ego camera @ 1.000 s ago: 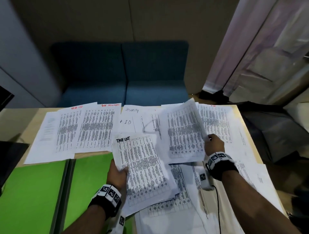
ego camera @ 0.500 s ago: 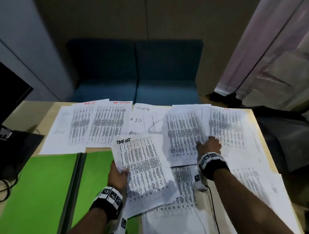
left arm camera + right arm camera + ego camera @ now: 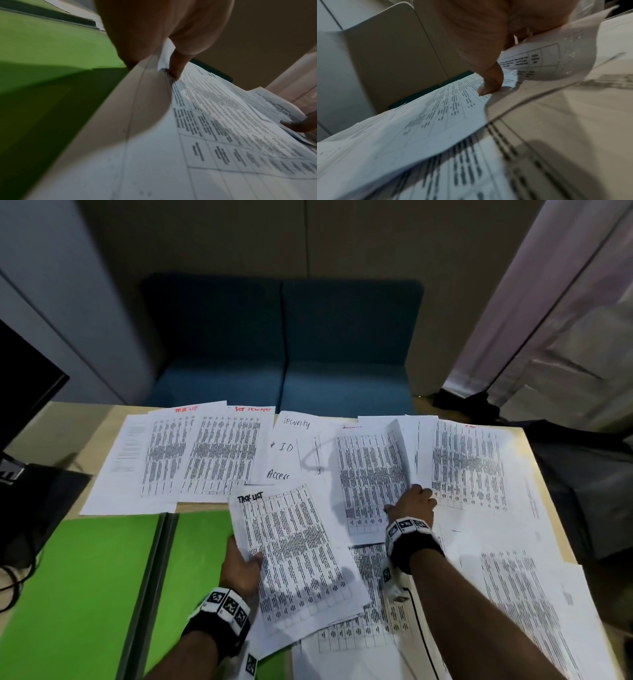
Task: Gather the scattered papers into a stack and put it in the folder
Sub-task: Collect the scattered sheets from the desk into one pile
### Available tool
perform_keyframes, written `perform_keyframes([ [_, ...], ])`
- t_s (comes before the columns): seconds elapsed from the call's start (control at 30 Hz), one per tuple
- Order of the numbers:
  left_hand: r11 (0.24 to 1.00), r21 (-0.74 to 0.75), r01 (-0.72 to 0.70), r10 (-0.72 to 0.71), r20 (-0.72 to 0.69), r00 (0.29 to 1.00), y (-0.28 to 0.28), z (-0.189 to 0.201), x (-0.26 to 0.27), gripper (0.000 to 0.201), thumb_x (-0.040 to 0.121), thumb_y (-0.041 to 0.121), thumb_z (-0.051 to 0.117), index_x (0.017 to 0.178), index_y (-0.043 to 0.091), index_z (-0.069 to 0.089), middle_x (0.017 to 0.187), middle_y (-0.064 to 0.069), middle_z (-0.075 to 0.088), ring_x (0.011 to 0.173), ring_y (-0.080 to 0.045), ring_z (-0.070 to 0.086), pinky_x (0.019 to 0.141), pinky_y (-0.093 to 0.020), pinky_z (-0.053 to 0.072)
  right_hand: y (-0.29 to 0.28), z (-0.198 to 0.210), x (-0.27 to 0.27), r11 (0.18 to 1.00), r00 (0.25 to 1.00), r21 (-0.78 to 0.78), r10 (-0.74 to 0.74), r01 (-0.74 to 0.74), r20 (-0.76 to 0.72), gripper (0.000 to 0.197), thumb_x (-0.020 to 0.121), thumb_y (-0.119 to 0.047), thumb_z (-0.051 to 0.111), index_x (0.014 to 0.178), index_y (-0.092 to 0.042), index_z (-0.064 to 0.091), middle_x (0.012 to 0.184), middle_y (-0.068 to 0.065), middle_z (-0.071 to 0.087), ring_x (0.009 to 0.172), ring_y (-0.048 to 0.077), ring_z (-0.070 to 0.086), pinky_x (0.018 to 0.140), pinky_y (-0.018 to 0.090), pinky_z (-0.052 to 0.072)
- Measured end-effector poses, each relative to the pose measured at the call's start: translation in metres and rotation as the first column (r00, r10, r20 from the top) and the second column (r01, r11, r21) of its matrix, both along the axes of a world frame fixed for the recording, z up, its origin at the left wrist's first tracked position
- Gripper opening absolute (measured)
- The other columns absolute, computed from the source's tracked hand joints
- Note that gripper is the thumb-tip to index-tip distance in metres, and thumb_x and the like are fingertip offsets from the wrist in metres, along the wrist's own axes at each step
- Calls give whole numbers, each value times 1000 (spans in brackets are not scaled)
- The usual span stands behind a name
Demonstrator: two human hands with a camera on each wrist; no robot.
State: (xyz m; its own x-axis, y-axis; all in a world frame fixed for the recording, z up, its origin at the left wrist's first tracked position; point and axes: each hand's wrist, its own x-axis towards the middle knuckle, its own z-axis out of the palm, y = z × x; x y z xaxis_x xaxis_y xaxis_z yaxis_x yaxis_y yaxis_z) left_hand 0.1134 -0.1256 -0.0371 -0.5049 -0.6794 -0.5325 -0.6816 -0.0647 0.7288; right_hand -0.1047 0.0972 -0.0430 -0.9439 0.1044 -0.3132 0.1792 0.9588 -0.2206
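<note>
An open green folder (image 3: pixel 85 594) lies at the table's near left. My left hand (image 3: pixel 241 563) grips the left edge of a paper stack (image 3: pixel 298 556) topped by a "Task list" sheet, thumb (image 3: pixel 176 65) on top, partly over the folder's right half. My right hand (image 3: pixel 412 503) pinches the lower right of a printed sheet (image 3: pixel 370 477) at mid-table; that sheet's right edge curls upward, with the thumb (image 3: pixel 489 83) pressed on paper. More sheets are spread out at the far left (image 3: pixel 191 453), at the far right (image 3: pixel 469 460) and at the near right (image 3: pixel 513 594). A handwritten sheet (image 3: pixel 291 446) lies between them.
A blue sofa (image 3: pixel 281 344) stands behind the table's far edge. A black monitor (image 3: pixel 24 392) and cables (image 3: pixel 10 577) sit at the left. A dark bag (image 3: pixel 582 474) lies off the right edge. A thin cable (image 3: pixel 421 628) runs along my right forearm.
My right hand lowered the lifted printed sheet toward the table and slid a little right; the sheet's right edge now curls up. My left hand kept its hold on the stack.
</note>
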Motion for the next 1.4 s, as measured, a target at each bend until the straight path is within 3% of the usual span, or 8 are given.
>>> perform_keyframes([
  [0.33, 997, -45, 60, -59, 14, 998, -3, -5, 2, 65, 90, 6, 57, 146, 8, 23, 144, -17, 42, 131, -34, 42, 107, -36, 32, -10, -2, -3, 993, 995, 99, 71, -63, -77, 46, 85, -21, 65, 120, -6, 40, 119, 14, 49, 107, 33, 53, 85, 44, 46],
  [0.53, 1000, -11, 27, -27, -29, 999, -1, -4, 2, 64, 92, 3, 54, 147, 8, 22, 143, -20, 42, 128, -34, 43, 94, -27, 33, 0, 11, -23, 993, 998, -104, 58, -57, 12, 63, 69, -6, 74, 121, -8, 38, 114, 19, 45, 100, 41, 56, 84, 48, 53],
  [0.73, 998, -27, 53, -53, -18, 998, 0, -3, 4, 64, 93, 5, 53, 148, 8, 21, 146, -20, 39, 131, -35, 41, 106, -38, 33, 17, 16, -30, 946, 983, -323, 30, 30, 180, 66, 69, -11, 78, 127, -9, 45, 112, 16, 63, 90, 31, 63, 79, 36, 54],
  [0.87, 997, -24, 68, -68, -4, 998, 0, 0, 2, 62, 93, 5, 53, 147, 6, 23, 142, -23, 43, 127, -37, 44, 106, -41, 36, 17, 22, -28, 934, 979, -356, 43, 31, 200, 69, 69, -14, 79, 131, -9, 50, 124, 17, 54, 75, 23, 60, 66, 25, 51],
  [1.0, 993, -29, 111, -110, 20, 994, -4, 1, 3, 62, 91, 7, 56, 145, 5, 25, 138, -25, 46, 124, -39, 47, 107, -46, 38, 13, 31, -25, 881, 972, -457, -16, 124, 233, 81, 72, -15, 80, 140, -6, 36, 127, 17, 54, 106, 32, 59, 87, 34, 47],
  [1.13, 987, -59, 151, -150, 18, 988, -6, 5, 4, 56, 91, 6, 57, 140, -1, 30, 126, -14, 52, 113, -28, 52, 96, -29, 38, 10, 55, -20, 939, 992, -335, 101, -71, 73, 36, 80, -13, 70, 114, -3, 63, 94, 13, 66, 77, 23, 58, 68, 25, 44],
  [1.23, 987, -44, 156, -156, 1, 988, -8, 7, 5, 43, 92, 9, 56, 129, -4, 40, 107, -17, 60, 85, -22, 52, 80, -32, 45, 10, 83, -21, 940, 985, -295, 169, -169, -24, 27, 82, -10, 65, 109, -5, 64, 99, 17, 69, 79, 26, 60, 69, 26, 44],
  [1.4, 988, -34, 153, -154, -21, 988, -12, 4, 6, 45, 94, 12, 53, 135, -1, 40, 125, -22, 56, 112, -33, 54, 90, -28, 37, 24, 112, -8, 889, 984, -442, 44, -117, -171, 16, 85, -15, 66, 98, -6, 62, 79, 5, 59, 72, 23, 59, 58, 22, 36],
])
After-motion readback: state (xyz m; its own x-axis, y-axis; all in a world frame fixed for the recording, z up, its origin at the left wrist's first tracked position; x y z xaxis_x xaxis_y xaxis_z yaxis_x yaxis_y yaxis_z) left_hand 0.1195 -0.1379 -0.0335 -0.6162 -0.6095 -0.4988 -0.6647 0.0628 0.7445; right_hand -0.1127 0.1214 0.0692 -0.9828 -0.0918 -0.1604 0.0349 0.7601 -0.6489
